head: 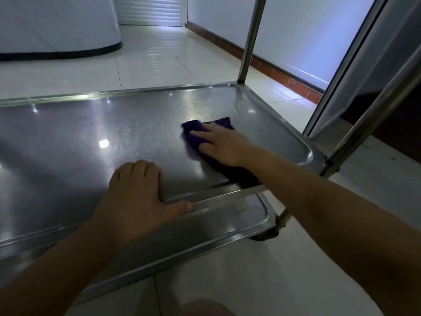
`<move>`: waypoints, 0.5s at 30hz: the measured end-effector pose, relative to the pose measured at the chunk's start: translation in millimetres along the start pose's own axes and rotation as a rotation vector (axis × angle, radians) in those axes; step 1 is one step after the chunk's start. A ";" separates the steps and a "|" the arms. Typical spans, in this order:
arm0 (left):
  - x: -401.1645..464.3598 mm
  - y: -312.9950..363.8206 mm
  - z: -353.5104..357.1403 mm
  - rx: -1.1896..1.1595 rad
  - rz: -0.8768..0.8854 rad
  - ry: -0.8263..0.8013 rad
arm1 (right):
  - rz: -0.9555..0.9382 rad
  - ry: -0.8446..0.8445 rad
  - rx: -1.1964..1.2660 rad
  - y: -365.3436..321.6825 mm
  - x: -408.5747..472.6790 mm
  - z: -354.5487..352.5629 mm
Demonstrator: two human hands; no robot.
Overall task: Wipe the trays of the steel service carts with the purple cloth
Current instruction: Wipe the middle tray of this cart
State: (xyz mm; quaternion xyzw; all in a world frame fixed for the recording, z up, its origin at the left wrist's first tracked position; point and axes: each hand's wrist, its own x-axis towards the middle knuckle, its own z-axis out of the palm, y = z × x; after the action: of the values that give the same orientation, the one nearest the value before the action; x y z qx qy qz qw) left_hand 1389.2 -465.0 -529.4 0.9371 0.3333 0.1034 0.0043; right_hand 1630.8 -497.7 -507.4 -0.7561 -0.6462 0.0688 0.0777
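Steel tray (114, 133) part-wiped, judging by streaks: right hand (224, 145) presses purple cloth (205, 135) flat-fingered, left hand (134, 192) braces rim with fingers spread; lower tray (205, 222) looks pending.

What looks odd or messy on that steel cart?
A small pale smear or bit of residue lies on the lower tray, near its right corner. The upper tray, where the right hand presses the purple cloth, looks clean.
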 end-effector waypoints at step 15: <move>-3.7 7.3 1.4 0.012 -0.026 0.008 | 0.445 -0.073 -0.096 61.8 -73.3 -17.7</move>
State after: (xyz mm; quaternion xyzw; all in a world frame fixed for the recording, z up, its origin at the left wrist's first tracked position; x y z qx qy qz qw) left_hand 1391.3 -472.9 -531.0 0.9322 0.3462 0.1052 -0.0016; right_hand 1682.7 -580.0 -502.6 -0.8799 -0.4683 0.0809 0.0010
